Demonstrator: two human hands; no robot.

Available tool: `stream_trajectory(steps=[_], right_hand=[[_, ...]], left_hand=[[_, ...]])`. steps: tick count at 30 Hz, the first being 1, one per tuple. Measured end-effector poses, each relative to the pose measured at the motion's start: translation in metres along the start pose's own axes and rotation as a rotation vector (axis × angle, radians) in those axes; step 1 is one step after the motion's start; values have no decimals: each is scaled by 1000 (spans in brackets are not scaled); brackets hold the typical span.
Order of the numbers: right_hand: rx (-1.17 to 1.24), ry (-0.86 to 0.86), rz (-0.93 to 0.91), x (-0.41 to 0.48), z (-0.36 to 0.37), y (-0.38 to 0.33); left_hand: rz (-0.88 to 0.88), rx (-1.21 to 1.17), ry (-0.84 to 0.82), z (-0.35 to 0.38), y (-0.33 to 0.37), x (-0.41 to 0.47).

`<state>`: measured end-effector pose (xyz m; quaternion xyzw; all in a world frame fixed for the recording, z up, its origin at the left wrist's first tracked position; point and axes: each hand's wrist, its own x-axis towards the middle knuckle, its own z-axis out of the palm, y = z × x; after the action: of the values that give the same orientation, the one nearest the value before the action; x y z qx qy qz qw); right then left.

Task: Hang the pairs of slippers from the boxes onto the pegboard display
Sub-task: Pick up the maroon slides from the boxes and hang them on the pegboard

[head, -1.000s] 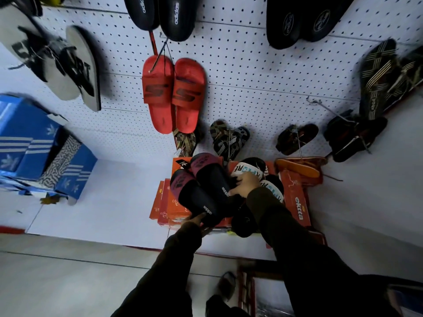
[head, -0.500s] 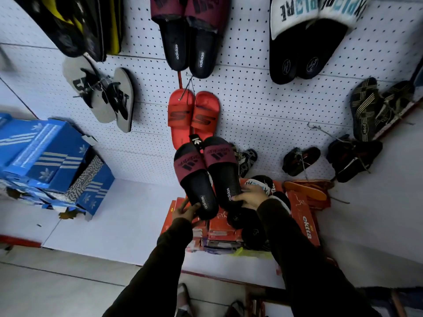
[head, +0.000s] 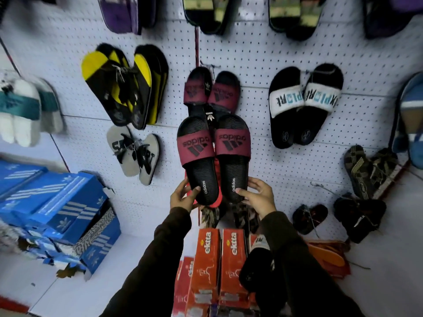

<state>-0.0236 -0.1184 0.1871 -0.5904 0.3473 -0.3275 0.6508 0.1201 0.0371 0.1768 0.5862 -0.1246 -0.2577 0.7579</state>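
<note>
I have raised the maroon slippers [head: 212, 156] off the boxes [head: 219, 259]; my left hand [head: 183, 195] and right hand [head: 258, 195] grip their heels against the pegboard [head: 274, 161], ready to hook.

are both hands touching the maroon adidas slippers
Touching. The head view shows the left hand gripping one heel of the maroon adidas slippers, and the right hand with its fingers on the other.

A pair of black slippers [head: 214, 156] with maroon straps is being held by the heels, toes up, against the white pegboard [head: 274, 161], above orange boxes [head: 217, 259].
</note>
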Motion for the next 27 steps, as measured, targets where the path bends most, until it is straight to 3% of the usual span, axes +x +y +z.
stream_trajectory(steps=[13,19,27], right_hand=[[179,-45,-228,49,59,-139],[145,-37,-159,78,78,-149],[70,26,-62,101,86,-105]], left_hand=[[327,37,-19,20,146,71],[235,71,-30,25,173,102],[70,104,-46,17,136,125]])
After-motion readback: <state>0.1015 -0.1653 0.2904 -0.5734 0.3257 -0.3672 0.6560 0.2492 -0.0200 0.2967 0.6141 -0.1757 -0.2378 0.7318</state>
